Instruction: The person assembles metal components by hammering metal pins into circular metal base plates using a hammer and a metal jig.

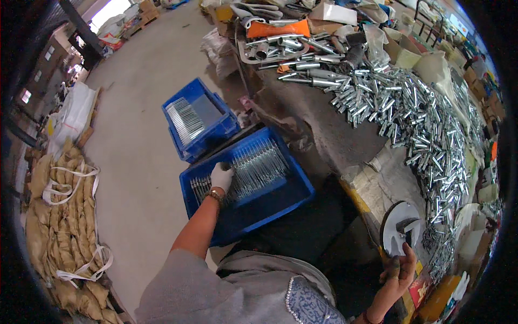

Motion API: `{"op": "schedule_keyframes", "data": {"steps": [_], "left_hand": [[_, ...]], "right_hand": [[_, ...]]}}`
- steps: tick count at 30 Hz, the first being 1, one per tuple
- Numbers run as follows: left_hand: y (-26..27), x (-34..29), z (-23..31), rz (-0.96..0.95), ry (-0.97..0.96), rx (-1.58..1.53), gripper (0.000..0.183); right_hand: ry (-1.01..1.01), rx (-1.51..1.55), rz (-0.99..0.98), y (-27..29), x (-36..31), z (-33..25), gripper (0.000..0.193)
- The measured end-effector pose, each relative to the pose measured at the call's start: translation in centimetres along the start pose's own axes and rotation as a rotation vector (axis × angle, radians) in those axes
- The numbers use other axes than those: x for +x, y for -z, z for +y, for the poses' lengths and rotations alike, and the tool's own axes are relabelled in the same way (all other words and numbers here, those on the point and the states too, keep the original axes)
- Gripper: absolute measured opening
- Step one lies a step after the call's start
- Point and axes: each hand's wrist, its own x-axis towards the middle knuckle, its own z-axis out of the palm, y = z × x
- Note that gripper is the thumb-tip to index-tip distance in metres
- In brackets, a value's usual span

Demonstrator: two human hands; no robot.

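Note:
My left hand (221, 177), in a pale glove, reaches into the nearer blue crate (251, 213). Its fingers look closed among rows of slim silvery metal rods (259, 164); whatever they grip is hidden. On the right, my bare right hand (398, 272) is at the near edge of a round metal plate (389, 237) carrying a dark angled block (408, 224). Its index finger stretches toward the block with the thumb apart, and the fingertips are dark with grime. I see nothing plainly held in it.
A second blue crate (216, 127) beyond holds a row of metal pieces. Heaped shiny metal tubes (415, 124) cover much of the workbench (318, 116). An orange tool-like piece (278, 28) lies at the back. Tan sacks (67, 216) with white straps stand on the left.

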Motion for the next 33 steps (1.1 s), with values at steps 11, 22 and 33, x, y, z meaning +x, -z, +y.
{"op": "schedule_keyframes", "data": {"steps": [11,22,33], "left_hand": [[1.3,-2.8,12.4,0.271,-0.516,-0.199,0.022],[-6.1,-17.6,41.6,-0.432,-1.222,0.182,0.026],[-10.0,-18.1,43.1,-0.371,-1.250,0.422,0.028]], "right_hand": [[-0.125,0.109,-0.115,0.4,0.0,-0.1,0.034],[0.109,-0.022,-0.119,0.9,-0.2,0.3,0.028],[0.207,0.074,-0.216,3.1,0.4,-1.0,0.033]]}}
